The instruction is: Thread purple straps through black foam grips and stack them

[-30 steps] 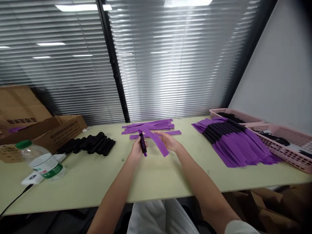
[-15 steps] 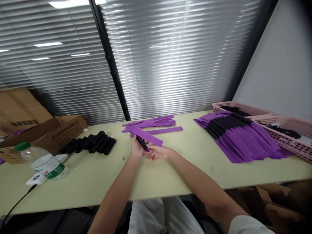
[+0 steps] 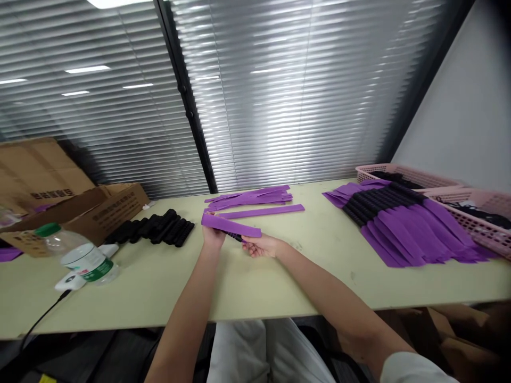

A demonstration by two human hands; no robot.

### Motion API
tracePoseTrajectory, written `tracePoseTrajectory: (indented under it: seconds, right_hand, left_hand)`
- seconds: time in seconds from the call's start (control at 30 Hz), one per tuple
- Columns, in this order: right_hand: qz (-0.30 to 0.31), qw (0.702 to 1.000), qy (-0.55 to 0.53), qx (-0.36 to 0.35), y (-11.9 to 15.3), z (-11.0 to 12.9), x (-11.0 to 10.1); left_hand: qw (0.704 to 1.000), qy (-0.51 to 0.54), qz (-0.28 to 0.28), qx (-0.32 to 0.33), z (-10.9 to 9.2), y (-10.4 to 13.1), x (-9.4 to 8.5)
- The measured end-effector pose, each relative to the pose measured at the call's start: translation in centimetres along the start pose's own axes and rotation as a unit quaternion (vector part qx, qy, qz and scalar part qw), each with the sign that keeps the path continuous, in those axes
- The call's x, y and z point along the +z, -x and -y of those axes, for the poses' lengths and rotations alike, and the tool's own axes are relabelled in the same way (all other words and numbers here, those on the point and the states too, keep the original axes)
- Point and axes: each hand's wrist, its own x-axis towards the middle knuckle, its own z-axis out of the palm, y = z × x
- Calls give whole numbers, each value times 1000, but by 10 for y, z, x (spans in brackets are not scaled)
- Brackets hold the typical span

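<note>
A purple strip [image 3: 231, 224] lies slanted across my two hands, with a ribbed black grip [image 3: 235, 235] under it. My left hand [image 3: 213, 236] is closed round the grip's left end, its fingers partly hidden by the strip. At the right end, my right hand [image 3: 261, 246] pinches the grip's tip. Behind the hands, loose purple strips [image 3: 251, 198] are piled on the table, with a single strip [image 3: 271, 211] in front of them. Black ribbed grips [image 3: 159, 226] lie in a row to the left. Purple strips with black grips on them [image 3: 407, 223] are stacked at the right.
An open cardboard box [image 3: 115, 207] stands at the left, behind a plastic bottle [image 3: 85, 260] and a white device [image 3: 71, 281] with a black cable. Two pink baskets [image 3: 423, 174] holding black items stand at the right. Blinds rise behind the table [image 3: 159, 298].
My left hand has moved left, away from the right hand. The purple strip has shifted left with it and lies flatter, covering more of the black grip. The view has shifted slightly.
</note>
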Motion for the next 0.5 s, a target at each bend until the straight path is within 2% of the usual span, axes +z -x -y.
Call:
tracePoseTrajectory:
  seconds: [0.17, 0.33, 0.43, 0.5]
  right_hand:
    - [-9, 999, 31, -35, -3, 0, 0]
    - [-23, 988, 125, -88, -5, 4, -3]
    - [-41, 967, 220, -126, -4, 7, -4]
    - [-65, 939, 299, -160, -1, 9, -4]
  left_hand:
    - [999, 5, -40, -12, -3, -7, -6]
    - [999, -3, -41, -16, -4, -16, -11]
    - [999, -15, -28, -7, -4, -20, -18]
    - [999, -30, -10, 5, -4, -23, -23]
